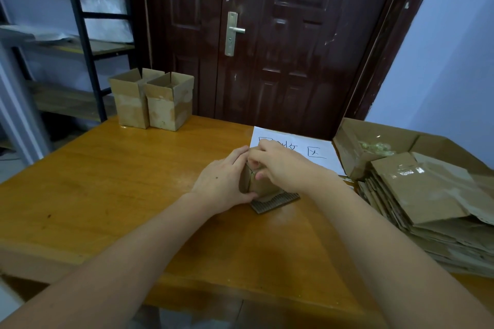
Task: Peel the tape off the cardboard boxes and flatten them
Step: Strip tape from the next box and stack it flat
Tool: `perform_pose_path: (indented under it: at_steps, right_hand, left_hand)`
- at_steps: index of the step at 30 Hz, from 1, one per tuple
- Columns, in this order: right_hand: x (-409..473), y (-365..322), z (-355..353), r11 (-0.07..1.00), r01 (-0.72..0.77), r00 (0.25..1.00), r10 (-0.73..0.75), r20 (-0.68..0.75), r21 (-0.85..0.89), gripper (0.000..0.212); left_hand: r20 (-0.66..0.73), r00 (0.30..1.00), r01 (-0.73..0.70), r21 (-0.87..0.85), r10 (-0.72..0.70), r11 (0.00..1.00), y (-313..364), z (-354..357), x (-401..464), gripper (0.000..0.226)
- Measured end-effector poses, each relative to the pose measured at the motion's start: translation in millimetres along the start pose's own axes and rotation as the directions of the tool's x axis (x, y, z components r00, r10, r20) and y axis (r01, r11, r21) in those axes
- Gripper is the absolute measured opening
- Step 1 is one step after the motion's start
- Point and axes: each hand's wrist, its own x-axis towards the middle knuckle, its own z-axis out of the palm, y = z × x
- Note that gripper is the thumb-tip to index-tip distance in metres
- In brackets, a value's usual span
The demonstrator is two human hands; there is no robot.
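Small cardboard box (263, 185) mid-table (107, 181), gripped by left hand (223, 183) and right hand (280, 165); two open boxes (152, 100) behind; flattened stack (427, 208) right; lettered paper (307, 147) partly hidden.

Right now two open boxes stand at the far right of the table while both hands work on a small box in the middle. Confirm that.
Not quite. The head view shows the two open boxes standing at the far left of the table, not the right. The rest holds: the left hand and right hand both hold the small box in the middle.
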Motion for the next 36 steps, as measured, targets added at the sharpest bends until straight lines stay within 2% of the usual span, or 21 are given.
perform_pose_path:
  at_steps: [5, 10, 17, 21, 26, 31, 36]
  right_hand:
    - [5.0, -0.8, -8.0, 0.999, 0.032, 0.995, -0.03, 0.099, -0.021, 0.022]
    - [-0.6, 5.9, -5.0, 0.996, 0.079, 0.994, -0.082, 0.072, 0.036, 0.017]
    - [-6.4, 14.2, 8.6, 0.98, 0.188, 0.98, -0.182, -0.076, 0.071, 0.028]
    - [-8.9, 20.0, 18.7, 0.966, 0.258, 0.945, -0.257, -0.204, -0.023, 0.019]
    - [-15.8, 21.9, 37.2, 0.956, 0.267, 0.884, -0.293, -0.365, -0.12, 0.005]
    - [-30.3, 25.3, 37.5, 0.975, 0.224, 0.874, -0.205, -0.44, -0.01, 0.011]
    - [-27.0, 24.9, 35.5, 0.969, 0.059, 0.91, 0.047, -0.411, 0.241, 0.013]
  left_hand:
    - [0.038, 0.999, 0.013, 0.055, -0.015, 0.998, 1.1, -1.8, 1.1, 0.106]
    - [0.077, 0.997, -0.014, -0.137, 0.025, 0.99, -7.6, -0.9, 5.0, 0.106]
    - [0.113, 0.992, -0.022, -0.267, 0.054, 0.963, -15.3, 0.3, 9.0, 0.101]
    - [0.131, 0.99, -0.015, -0.287, 0.055, 0.958, -19.0, 2.5, 12.7, 0.101]
    - [0.143, 0.988, -0.005, -0.338, 0.056, 0.941, -22.0, 4.5, 15.9, 0.103]
    - [0.18, 0.983, 0.015, -0.323, 0.046, 0.946, -25.8, 1.1, 20.6, 0.104]
    - [0.197, 0.979, 0.021, -0.3, 0.04, 0.954, -20.8, -0.8, 23.7, 0.104]
